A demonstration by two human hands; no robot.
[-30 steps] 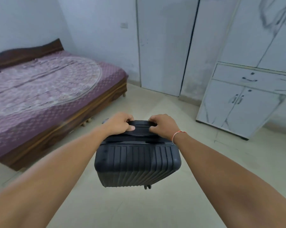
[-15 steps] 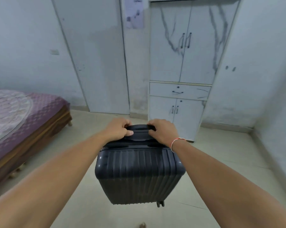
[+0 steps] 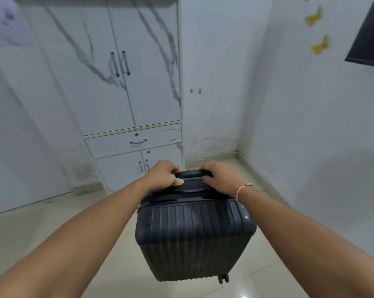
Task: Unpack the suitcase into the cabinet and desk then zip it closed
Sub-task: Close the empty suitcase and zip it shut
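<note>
White marble-patterned cabinet (image 3: 125, 87), blurred, stands beyond both hands. Left hand (image 3: 163, 176) and right hand (image 3: 221, 179) curl fingers around the handle (image 3: 191, 174) of a closed dark suitcase (image 3: 194, 237); wheels mostly hidden, no markings legible.

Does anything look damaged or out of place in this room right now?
Nothing serious. The wall beside the cabinet is stained and scuffed near the floor. The suitcase is closed and carried off the floor by its top handle, left hand and right hand both gripping.
</note>
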